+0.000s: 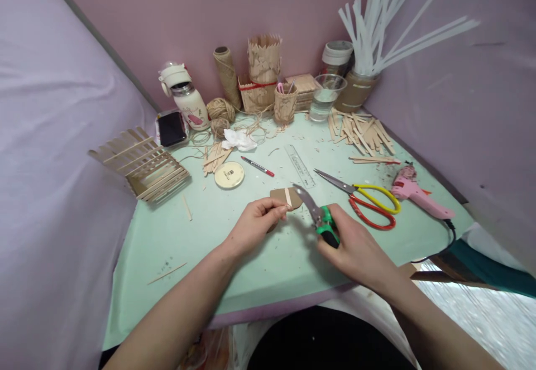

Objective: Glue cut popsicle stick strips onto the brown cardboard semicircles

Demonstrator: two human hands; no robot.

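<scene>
My left hand point(263, 216) is closed in a pinch on a short pale wooden strip point(287, 196). The strip crosses a brown piece of cardboard point(277, 194), partly covered by my fingers. Wrapped round the green-and-black handles, my right hand point(352, 241) holds pruning shears point(312, 205). Their curved metal blades point up and left, close to the cardboard's right end. Scissors point(355, 190) with one yellow and one red handle lie beyond my right hand. A clear ruler point(300, 166) and a red-ended pen point(257, 166) lie behind the cardboard.
Wooden sticks point(362, 133) are heaped at the right, near a pink glue gun point(419, 194) with a cord. A slatted stick basket point(146, 169) stands left. At the back are a bottle point(188, 102), twine point(220, 109), a water cup point(324, 102) and white strips point(372, 35).
</scene>
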